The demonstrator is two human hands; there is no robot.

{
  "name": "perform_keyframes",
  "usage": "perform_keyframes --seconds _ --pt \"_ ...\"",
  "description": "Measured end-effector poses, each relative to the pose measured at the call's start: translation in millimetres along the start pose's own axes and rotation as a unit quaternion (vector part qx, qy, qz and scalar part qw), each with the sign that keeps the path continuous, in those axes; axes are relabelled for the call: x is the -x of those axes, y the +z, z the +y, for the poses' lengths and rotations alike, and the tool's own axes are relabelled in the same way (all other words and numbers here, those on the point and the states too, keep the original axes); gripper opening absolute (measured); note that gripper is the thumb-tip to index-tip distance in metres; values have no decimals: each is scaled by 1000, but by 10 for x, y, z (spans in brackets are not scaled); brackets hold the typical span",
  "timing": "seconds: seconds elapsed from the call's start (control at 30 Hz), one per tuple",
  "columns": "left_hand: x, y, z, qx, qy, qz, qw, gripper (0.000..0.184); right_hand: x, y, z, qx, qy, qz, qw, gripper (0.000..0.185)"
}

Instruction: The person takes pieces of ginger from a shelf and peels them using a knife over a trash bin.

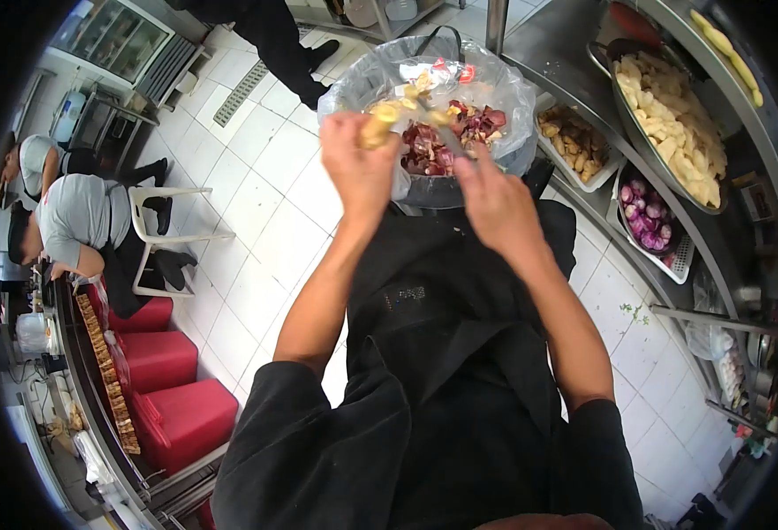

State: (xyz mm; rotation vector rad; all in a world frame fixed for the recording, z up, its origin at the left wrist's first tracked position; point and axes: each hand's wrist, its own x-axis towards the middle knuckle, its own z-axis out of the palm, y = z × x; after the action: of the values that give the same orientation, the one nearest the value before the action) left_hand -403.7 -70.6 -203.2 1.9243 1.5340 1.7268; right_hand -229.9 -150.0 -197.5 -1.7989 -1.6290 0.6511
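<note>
A yellowish, knobbly piece of food, probably ginger, is held in my left hand over the near left edge of a lined bin. My right hand grips a knife, its blade blurred and pointing up and left toward the piece. Below both hands, the bin with a clear plastic liner holds purple-red onion skins, pale yellow peelings and a red and white wrapper.
On the steel shelving at right are a large pan of pale peeled pieces, a basket of brown roots and purple onions. A person in black stands beyond the bin. Two people work at left near a white chair and red containers.
</note>
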Motion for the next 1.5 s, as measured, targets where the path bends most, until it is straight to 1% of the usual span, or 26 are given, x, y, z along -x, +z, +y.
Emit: perform_keyframes --seconds 0.03,0.07,0.13,0.23,0.27,0.3,0.33,0.37,0.4,0.43,0.53,0.63,0.73,0.83,0.93,1.03,1.13,1.23,1.43,1.5 --pt "-107 -111 84 17 -17 4 1000 25 -41 -5 105 0 34 3 999 64" --pt "-121 -131 80 7 -5 -11 1000 25 -77 -23 186 -13 64 -41 997 67" --pt "-137 -176 77 -19 21 -44 999 26 -76 -27 155 -3 42 -23 999 64" --pt "-83 -147 72 56 -42 -98 993 22 -138 -97 61 -63 19 -21 998 62" --pt "-76 -135 79 83 -65 -112 988 21 -135 -112 55 -61 22 -11 998 61" --pt "-76 -124 83 183 -141 -132 964 24 -140 -120 43 -58 21 -4 998 60" --pt "-66 -123 86 278 -215 -148 924 27 -131 -117 28 -57 21 1 998 60" --pt "-66 -121 87 368 -284 -163 870 31 -120 -131 2 -62 23 -5 998 59" --pt "-75 -122 84 454 -346 -176 802 34 -103 -164 -32 -67 25 -9 997 59" --pt "-74 -126 75 454 -352 -190 796 38 -85 -191 -55 -73 29 -12 997 58" --pt "-108 -172 150 513 -420 -169 730 37 -25 -225 -54 -76 -5 -2 997 56" --pt "-88 -176 69 538 -420 -187 707 38 52 -289 -110 -68 -8 -19 998 53" --pt "-54 -152 1 531 -438 -185 701 33 137 -269 -78 -80 -49 -11 995 54" --pt "-26 -120 0 530 -448 -175 698 30 211 -240 -41 -88 -64 -21 994 54" --pt "-13 -113 -60 576 -434 -212 659 27 263 -223 -7 -63 -70 -39 995 55" --pt "-45 -156 -31 609 -478 -220 593 28 293 -191 52 -59 -70 -40 995 56" --pt "-54 -161 15 607 -497 -196 589 28 304 -184 147 -22 -88 -34 995 55" --pt "-103 -210 82 626 -507 -208 555 27 331 -265 141 19 -78 -48 996 51" --pt "-105 -255 91 602 -550 -217 536 26 357 -362 204 69 -98 -47 992 44" --pt "-77 -240 66 604 -544 -217 540 25 356 -351 216 86 -101 -49 990 43"
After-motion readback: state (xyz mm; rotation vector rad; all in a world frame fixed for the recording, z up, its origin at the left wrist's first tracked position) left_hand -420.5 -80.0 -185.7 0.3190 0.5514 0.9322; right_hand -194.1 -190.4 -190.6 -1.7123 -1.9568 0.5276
